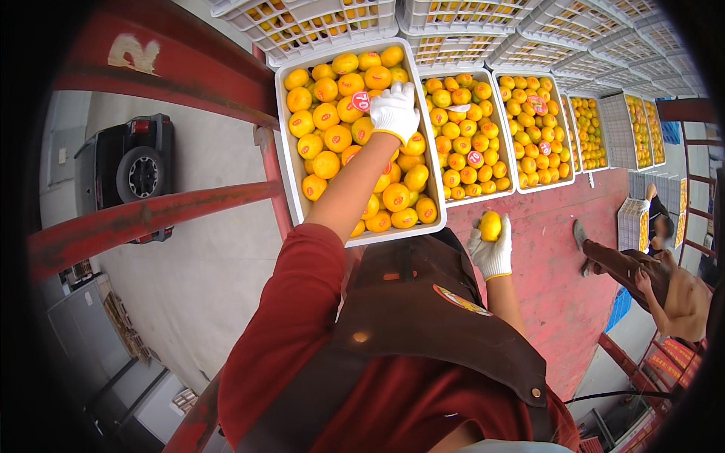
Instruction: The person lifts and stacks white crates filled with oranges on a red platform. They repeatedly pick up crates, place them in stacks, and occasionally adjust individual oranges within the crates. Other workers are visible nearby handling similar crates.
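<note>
In front of me a white plastic crate (285,164) is filled with orange citrus fruit (326,164), many carrying small red stickers. My left hand (395,111), in a white knit glove, reaches palm down onto the fruit near the crate's right wall. Its fingertips are curled among the fruit, and what lies under the palm is hidden. A larger round red label (361,101) with a number sits just left of this hand. Right of the crate's near corner, my gloved right hand (494,255) holds one yellow-orange citrus fruit (490,226) in its fingers.
More filled crates (514,187) stand in a row to the right, with stacked crates (453,51) behind. A red rail (158,218) runs along my left. The red floor (544,238) extends right, where one person (651,277) stands and another handles a crate (631,223).
</note>
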`<state>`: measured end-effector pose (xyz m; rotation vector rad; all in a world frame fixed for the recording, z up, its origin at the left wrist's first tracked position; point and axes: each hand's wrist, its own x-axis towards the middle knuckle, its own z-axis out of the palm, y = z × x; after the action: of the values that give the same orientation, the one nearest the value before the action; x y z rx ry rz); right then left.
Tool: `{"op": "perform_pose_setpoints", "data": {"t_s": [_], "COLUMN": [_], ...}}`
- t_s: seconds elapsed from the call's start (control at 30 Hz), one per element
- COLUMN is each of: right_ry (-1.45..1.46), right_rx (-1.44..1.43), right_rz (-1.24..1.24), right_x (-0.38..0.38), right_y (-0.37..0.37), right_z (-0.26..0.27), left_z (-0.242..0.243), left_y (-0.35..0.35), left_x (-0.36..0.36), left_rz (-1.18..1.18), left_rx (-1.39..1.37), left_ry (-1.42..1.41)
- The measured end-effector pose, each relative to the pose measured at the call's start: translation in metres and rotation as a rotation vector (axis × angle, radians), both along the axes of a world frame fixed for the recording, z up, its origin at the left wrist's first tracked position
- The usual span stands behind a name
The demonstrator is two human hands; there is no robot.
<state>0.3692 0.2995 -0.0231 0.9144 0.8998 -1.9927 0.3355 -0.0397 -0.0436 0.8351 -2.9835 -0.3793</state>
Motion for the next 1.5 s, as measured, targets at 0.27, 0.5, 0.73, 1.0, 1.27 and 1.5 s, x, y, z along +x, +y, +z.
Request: {"op": "perform_pose_setpoints", "data": {"t_s": [0.27, 0.5, 0.73, 1.0, 1.27, 1.5], "right_ry": [0.132, 0.049, 0.089, -0.154, -0.138, -0.129], "right_rx": [-0.223, -0.298, -0.271, -0.412, -0.422, -0.324], "right_rz": [-0.031, -0.159, 0.079, 0.04, 0.031, 0.034], "right_x": [0.017, 0.004, -0.002, -0.001, -0.01, -0.007], "right_y": [0.004, -0.006, -0.035, -0.013, 0.002, -0.001], "right_z": [0.017, 0.008, -0.004, 0.003, 0.005, 0.008], "left_z": [-0.011, 0.032, 0.079, 0.016, -0.016, -0.023], "left_y": [-0.047, 0.01, 0.165, 0.043, -0.054, -0.177], "left_x": [-0.037, 0.041, 0.095, 0.138, 0.204, 0.11], "left_rz": [-0.114, 0.141, -0.574, 0.211, 0.547, 0.499], "left_rx": [0.139, 0.699, 0.465, 0.064, 0.851, 0.037], "left_ry": [-0.272, 0.793, 0.248, 0.368, 0.646, 0.258]}}
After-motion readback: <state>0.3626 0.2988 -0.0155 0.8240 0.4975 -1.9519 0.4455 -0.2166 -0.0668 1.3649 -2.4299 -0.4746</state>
